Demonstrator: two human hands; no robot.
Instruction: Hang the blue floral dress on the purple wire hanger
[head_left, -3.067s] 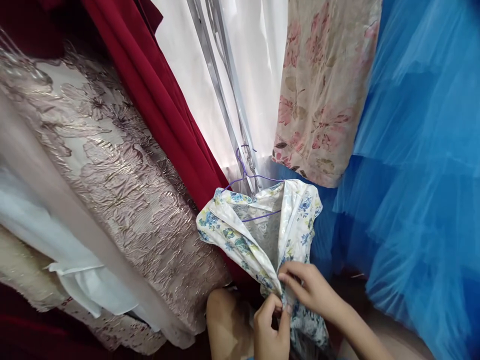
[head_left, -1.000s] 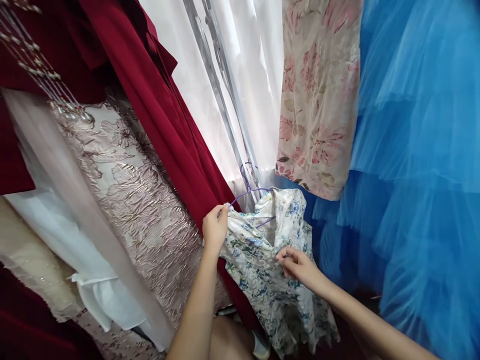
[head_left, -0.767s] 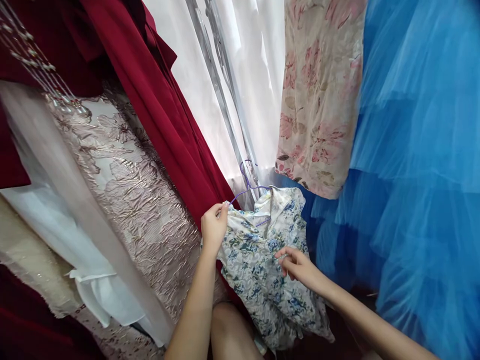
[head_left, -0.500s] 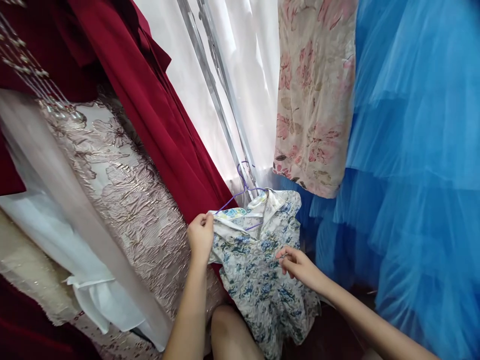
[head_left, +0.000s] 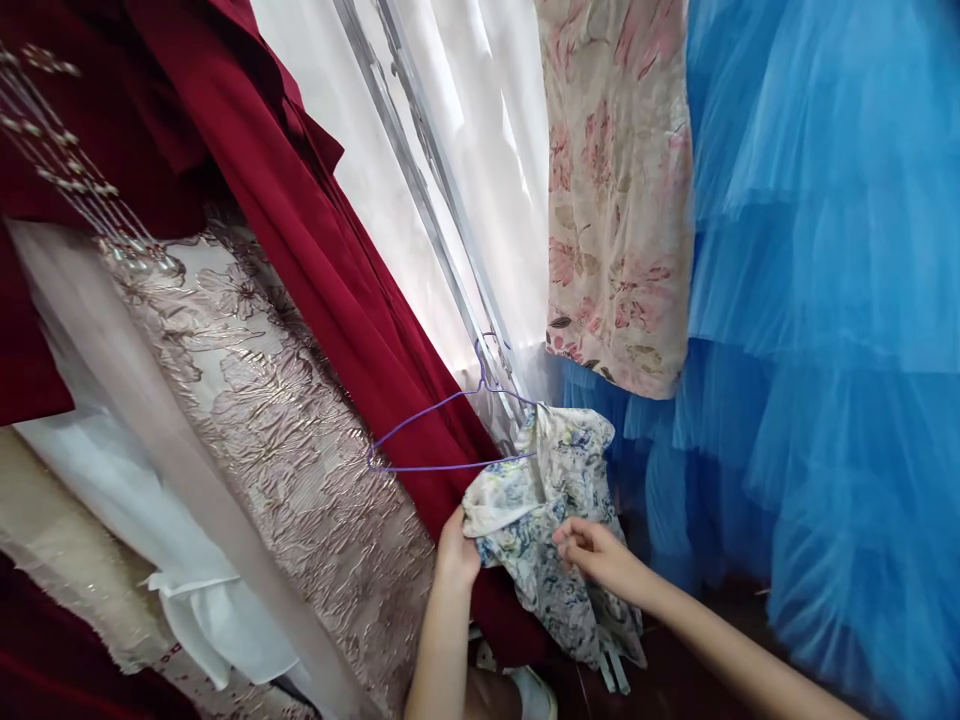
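Note:
A blue-and-white floral dress [head_left: 574, 480] hangs by one shoulder from a thin purple hanger [head_left: 439, 467]. The other end of the hanger is bare. My left hand [head_left: 456, 550] is closed on the dress's loose shoulder edge, below the hanger and drawn inward. In front of the dress is my right hand [head_left: 589, 550], its fingers loosely curled and nothing visible in them. Whether its fingertips touch the cloth I cannot tell. The hanger's hook sits against a metal pole [head_left: 431, 195].
On the left hang a long dark red garment [head_left: 322, 270], a pinkish embossed floral one [head_left: 300, 450] and white cloth [head_left: 217, 620]. A pink floral garment [head_left: 619, 220] and layered blue tulle [head_left: 840, 300] hang on the right. A white curtain [head_left: 495, 130] is behind.
My left hand has pulled the dress's left shoulder off the hanger and moved down and right. The dress has folded inward. My right hand has stayed nearly in place.

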